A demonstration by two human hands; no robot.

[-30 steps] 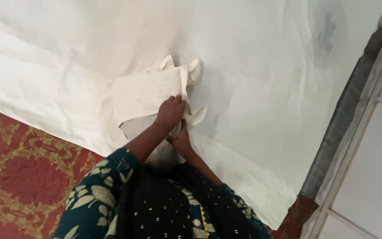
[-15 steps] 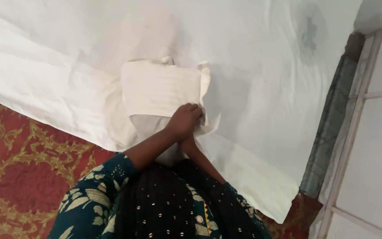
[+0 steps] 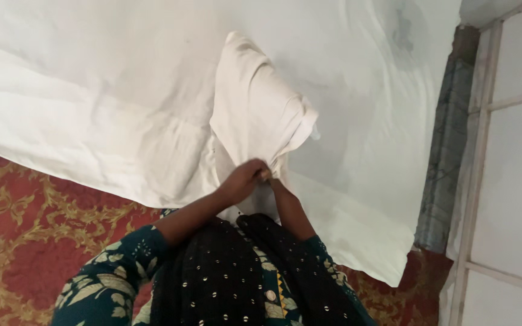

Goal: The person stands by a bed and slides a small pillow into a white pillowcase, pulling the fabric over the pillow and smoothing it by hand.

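A white pillow in its white case stands tilted on the big white sheet, its near end lifted towards me. My left hand is closed on the case's bunched edge at that near end. My right hand comes up from below, right against the left one, and is mostly hidden behind it and the cloth; its fingers look closed on the same edge. Both forearms leave dark patterned sleeves at the bottom of the view.
The white sheet hangs over the bed's near edge. A red carpet with gold ornaments lies at the left and bottom. A dark post and a white panelled wall stand at the right.
The pillow, lying flat a second ago, has been raised and turned so that it stands up on the sheet. Both hands have moved down and closer to my body while gripping its edge.
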